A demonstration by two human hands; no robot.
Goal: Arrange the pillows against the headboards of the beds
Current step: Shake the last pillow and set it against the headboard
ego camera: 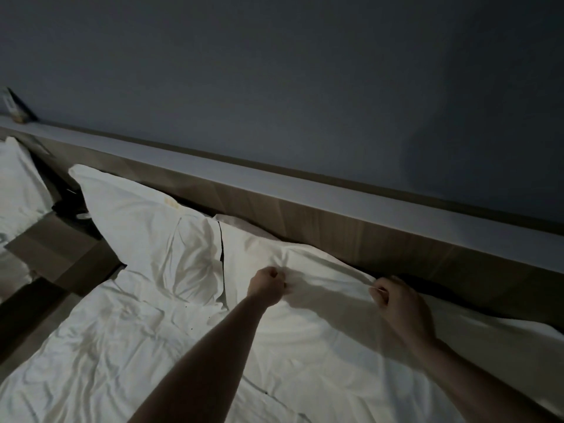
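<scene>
We have both hands on the right pillow [305, 270], which lies on the bed [122, 346] against the headboard [335, 227], beside the left pillow [146, 227]. Left hand [267, 285] bunches its cover mid-face; right hand [399, 303] pinches its top edge. Judged light, soft, floppy; corners or edge seams should grip best.

Single head view – close above bed [122, 346], tilted, facing headboard [335, 227] and wall [274, 71]
</scene>
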